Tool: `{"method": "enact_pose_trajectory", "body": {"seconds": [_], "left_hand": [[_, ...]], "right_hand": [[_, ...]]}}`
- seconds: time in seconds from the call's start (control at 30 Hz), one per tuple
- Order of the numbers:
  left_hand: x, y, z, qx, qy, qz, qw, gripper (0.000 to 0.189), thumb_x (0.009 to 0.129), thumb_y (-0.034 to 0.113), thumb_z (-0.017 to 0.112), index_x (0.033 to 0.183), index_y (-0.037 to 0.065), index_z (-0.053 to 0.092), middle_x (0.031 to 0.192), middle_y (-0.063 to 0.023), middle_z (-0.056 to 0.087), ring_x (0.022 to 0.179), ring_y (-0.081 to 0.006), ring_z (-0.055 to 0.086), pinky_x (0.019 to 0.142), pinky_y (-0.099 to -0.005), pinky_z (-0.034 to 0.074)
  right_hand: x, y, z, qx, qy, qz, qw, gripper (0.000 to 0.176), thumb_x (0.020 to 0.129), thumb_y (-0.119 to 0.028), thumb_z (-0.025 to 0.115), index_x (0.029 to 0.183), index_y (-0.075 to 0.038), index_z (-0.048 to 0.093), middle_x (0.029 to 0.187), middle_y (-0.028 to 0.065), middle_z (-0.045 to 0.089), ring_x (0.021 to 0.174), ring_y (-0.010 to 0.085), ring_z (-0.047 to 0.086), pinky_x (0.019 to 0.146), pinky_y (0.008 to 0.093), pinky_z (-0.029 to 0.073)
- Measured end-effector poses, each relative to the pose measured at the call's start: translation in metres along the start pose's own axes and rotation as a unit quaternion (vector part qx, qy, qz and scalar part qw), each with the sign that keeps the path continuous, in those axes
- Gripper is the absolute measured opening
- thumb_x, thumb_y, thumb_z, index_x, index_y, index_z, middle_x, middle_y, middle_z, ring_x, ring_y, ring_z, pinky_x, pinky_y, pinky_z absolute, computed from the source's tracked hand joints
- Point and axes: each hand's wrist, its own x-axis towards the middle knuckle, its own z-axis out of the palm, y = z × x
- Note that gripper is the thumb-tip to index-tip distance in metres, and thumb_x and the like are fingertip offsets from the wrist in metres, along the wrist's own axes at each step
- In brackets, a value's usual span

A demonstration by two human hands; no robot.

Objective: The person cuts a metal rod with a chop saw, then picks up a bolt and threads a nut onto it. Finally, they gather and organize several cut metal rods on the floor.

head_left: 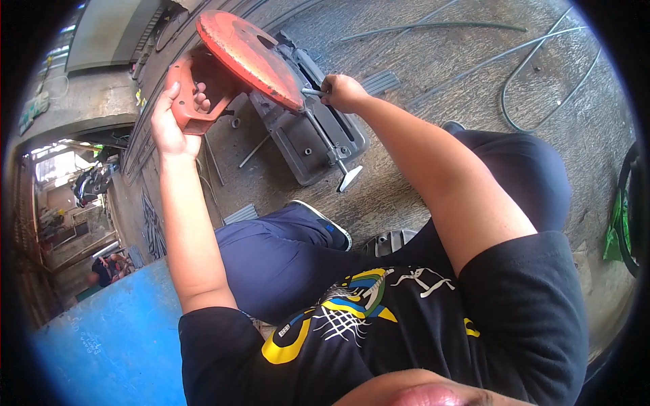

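My left hand (172, 125) is wrapped round the orange-red handle (181, 101) of a cut-off saw. The saw's round orange guard (247, 57), worn at its edge, tilts over the grey metal base (301, 152). In my right hand (344, 93) is a short grey metal rod (312, 92), pinched near one end; its other end reaches the vise area beside the guard. Just below that rod runs the vise screw (319, 132), ending in a pale crank handle (349, 178). The guard hides the blade and the rod's far tip.
Several short cut rods lie bundled right of the base (381, 82), with another bundle (241, 214) near my shoe (325, 223). Long rods (433, 26) and a bent loop (504, 101) lie across the concrete floor. A blue sheet (122, 331) is at lower left, a green bag (616, 230) at right.
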Motion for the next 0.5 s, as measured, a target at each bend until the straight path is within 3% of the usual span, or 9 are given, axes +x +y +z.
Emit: {"method": "enact_pose_trajectory", "body": {"seconds": [0.5], "left_hand": [[-0.0044,0.0011,0.0076,0.006,0.008,0.004,1.0,0.047,0.087,0.027,0.056,0.121,-0.004,0.046,0.099,-0.0149,0.058,0.081,-0.0188,0.058,0.076,-0.0333,0.051]], "right_hand": [[-0.0035,-0.0014,0.0092,-0.024,0.04,-0.01,0.999,0.021,0.071,-0.014,0.068,0.091,-0.008,0.066,0.094,0.0161,0.067,0.093,0.0312,0.063,0.083,0.04,0.05]]}}
